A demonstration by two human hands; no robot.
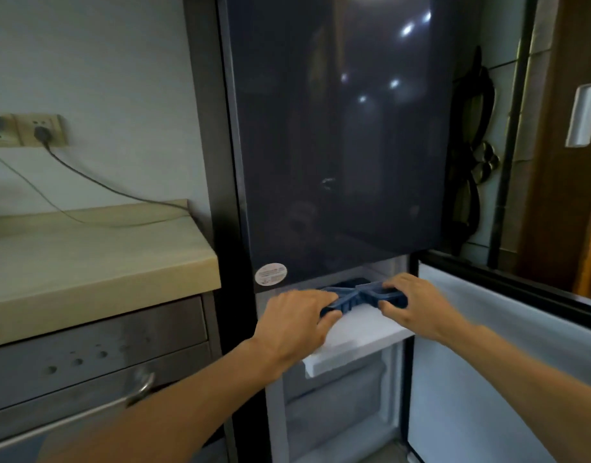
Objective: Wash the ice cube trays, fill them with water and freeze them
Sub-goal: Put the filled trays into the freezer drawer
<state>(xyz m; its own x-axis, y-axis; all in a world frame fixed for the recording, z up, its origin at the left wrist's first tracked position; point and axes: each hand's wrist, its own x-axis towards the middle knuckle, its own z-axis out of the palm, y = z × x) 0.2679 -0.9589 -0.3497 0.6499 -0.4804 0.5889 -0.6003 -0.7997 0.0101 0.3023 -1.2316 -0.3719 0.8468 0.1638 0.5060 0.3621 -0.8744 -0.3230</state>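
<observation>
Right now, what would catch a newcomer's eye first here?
Two bare hands, left hand and right hand, grip a dark blue ice cube tray at the mouth of the open freezer compartment. Above looms the fridge's glossy dark upper door.

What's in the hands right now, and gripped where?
Blue ice cube trays: the left hand grips their left end, the right hand their right end, over the white freezer shelf.

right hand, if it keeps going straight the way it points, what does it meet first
The right hand points into the open freezer, already gripping a blue tray. Beyond it the way looks free, probably to the back wall; depth there is unclear.
</observation>
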